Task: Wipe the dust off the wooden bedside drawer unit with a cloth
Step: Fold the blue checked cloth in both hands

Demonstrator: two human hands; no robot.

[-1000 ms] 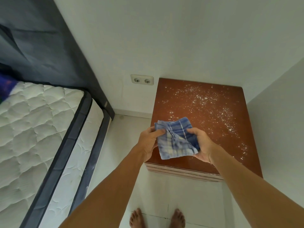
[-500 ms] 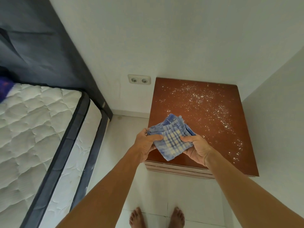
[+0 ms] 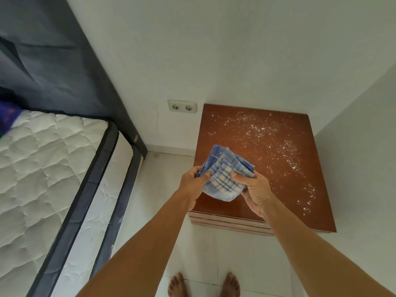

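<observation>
A reddish-brown wooden bedside drawer unit (image 3: 276,181) stands in the corner, its top sprinkled with white dust, thickest across the back and down the right side. A folded blue and white checked cloth (image 3: 225,174) is held above the unit's front left part. My left hand (image 3: 192,181) grips the cloth's left edge and my right hand (image 3: 255,191) grips its right edge, thumbs on top. The cloth is bunched between them and I cannot tell whether it touches the wood.
A bed with a white quilted mattress (image 3: 47,168) and dark headboard (image 3: 70,78) fills the left. A double wall socket (image 3: 182,106) sits left of the unit. White walls close the back and right. My bare feet (image 3: 203,285) stand on the pale tiled floor.
Both hands have folded and bunched the cloth tighter, turning it so one corner points away. The hands stay over the unit's front left part.
</observation>
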